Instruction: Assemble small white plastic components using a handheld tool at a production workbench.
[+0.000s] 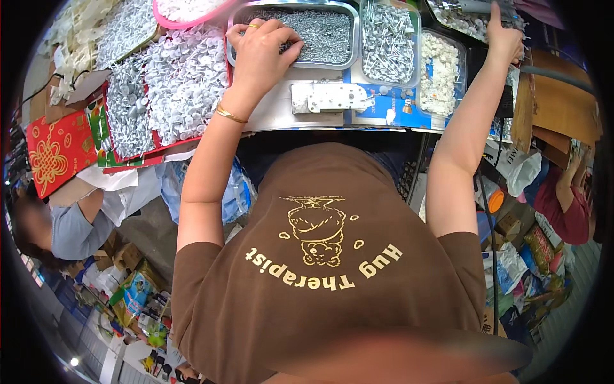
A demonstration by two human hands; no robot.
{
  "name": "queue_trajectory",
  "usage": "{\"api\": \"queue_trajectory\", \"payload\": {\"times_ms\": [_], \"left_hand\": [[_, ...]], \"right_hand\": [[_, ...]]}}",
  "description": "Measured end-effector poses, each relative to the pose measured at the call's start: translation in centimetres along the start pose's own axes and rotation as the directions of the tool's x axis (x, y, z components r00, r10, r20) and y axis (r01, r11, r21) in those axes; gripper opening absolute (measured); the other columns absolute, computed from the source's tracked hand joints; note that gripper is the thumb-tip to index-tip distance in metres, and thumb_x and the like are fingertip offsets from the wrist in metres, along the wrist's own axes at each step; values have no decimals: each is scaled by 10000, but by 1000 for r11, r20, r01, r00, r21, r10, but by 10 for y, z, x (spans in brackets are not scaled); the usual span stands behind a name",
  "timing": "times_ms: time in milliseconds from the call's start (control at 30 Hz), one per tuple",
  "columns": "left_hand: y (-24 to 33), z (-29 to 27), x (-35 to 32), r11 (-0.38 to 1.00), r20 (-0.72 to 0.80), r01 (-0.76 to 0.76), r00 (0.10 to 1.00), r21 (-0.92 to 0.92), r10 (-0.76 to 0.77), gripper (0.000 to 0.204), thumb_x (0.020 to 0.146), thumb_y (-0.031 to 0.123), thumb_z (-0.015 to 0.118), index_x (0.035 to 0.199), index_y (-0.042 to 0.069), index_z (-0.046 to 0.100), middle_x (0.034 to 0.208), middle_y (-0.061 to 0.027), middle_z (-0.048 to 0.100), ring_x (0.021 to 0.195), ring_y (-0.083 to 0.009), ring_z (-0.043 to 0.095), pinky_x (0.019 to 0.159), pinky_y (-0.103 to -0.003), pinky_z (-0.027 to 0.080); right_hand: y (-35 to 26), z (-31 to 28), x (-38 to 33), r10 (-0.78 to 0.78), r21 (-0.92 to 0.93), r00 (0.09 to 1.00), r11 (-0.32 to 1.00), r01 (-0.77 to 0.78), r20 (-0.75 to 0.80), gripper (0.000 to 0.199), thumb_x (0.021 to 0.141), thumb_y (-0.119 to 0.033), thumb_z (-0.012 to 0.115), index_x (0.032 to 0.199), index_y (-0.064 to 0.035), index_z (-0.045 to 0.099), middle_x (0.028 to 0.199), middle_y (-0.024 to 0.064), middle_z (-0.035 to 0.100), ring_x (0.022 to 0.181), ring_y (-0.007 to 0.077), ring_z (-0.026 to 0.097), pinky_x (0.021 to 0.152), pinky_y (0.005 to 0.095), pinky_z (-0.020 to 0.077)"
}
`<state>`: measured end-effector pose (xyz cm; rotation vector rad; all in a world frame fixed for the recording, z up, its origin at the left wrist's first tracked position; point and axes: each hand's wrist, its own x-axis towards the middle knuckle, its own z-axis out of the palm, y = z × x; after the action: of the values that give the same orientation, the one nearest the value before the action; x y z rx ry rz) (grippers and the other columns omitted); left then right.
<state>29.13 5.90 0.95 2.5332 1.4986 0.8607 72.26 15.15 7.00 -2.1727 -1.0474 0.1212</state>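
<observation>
My left hand (263, 46) reaches over the near left edge of a metal tray (355, 48) filled with small grey metal pieces. Its fingers are bent and drawn together at the pieces; anything pinched there is hidden. Near it lies a white perforated plate (339, 97) on a flat metal block. At the far right, my right hand (505, 41) stretches its index finger along a grey metal cylinder (476, 6). The other fingers are folded, and what they may hold is hidden. Below the cylinder is a heap of small metal parts (470, 27).
Plastic tubs hold silvery nails (388, 41) and small whitish pieces (439, 73). Left, red-edged trays carry white-headed nail clips (185, 86) and grey ones (130, 105). A pink-rimmed bowl (195, 24) stands behind. A black cable (489, 256) hangs right; other people sit at both sides.
</observation>
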Motion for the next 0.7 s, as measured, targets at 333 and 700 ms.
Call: {"api": "queue_trajectory", "payload": {"times_ms": [333, 700], "left_hand": [[-11, 4, -5, 997, -132, 25, 991, -69, -34, 65, 866, 218, 733, 824, 170, 746, 780, 61, 674, 805, -154, 610, 918, -413, 278], [14, -21, 0, 967, -140, 86, 982, -241, -123, 62, 869, 197, 749, 856, 137, 739, 794, 23, 697, 776, -169, 601, 839, -365, 355]], "right_hand": [[-21, 28, 7, 30, 36, 982, 999, -24, -186, 995, 822, -478, 780, 1451, 68, 236, 1368, 405, 386, 1266, 565, 433, 1035, 668, 341], [-52, 1, -66, -452, 664, 795, 453, 595, -405, 445, 900, -381, 662, 991, 37, 537, 1022, 206, 552, 829, 277, 649, 724, 375, 582]]}}
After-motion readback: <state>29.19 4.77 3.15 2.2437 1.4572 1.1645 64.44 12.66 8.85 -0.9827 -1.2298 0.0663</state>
